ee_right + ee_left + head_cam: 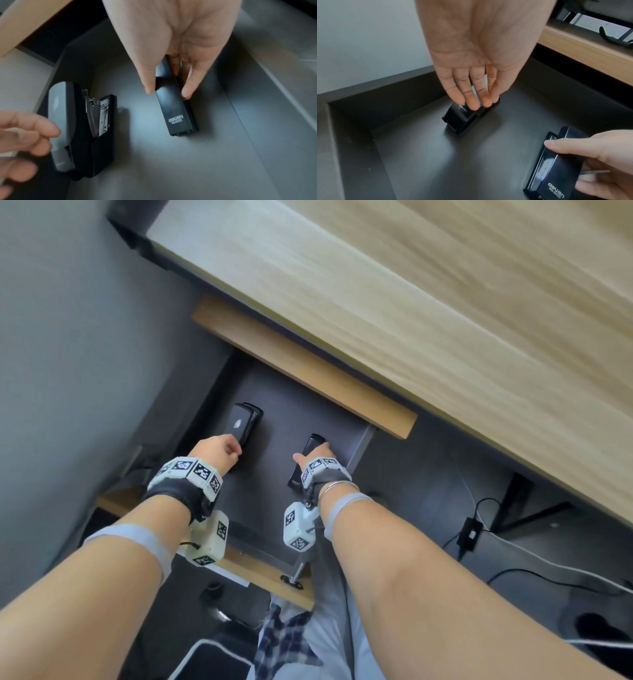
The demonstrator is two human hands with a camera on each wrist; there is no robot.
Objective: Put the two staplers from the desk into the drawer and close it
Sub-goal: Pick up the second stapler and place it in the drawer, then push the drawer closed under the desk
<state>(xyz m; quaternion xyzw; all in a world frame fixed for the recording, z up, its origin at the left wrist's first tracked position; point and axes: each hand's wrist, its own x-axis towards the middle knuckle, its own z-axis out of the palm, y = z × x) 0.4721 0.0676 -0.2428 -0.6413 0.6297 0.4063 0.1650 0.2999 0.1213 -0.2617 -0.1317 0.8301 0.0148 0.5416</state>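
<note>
The dark drawer (pixel 274 501) stands pulled out below the desk. On its floor at the left lies a grey-topped black stapler (pixel 245 422) (pixel 65 115) on its side. My left hand (pixel 222 450) (pixel 481 102) has fairly straight fingers, their tips touching the stapler's (pixel 462 117) near end. To the right a slim black stapler (pixel 295 477) (pixel 176 112) rests on the drawer floor. My right hand (pixel 317 457) (pixel 168 92) pinches its sides between thumb and fingers. In the left wrist view the slim stapler (pixel 556 175) sits at the lower right.
The light wooden desk top (pixel 411 302) overhangs the drawer's back, with a wooden rail (pixel 301 364) beneath it. A grey wall (pixel 51 371) is on the left. Cables and a black adapter (pixel 471 534) lie on the floor at the right. The drawer handle (pixel 296 577) points toward me.
</note>
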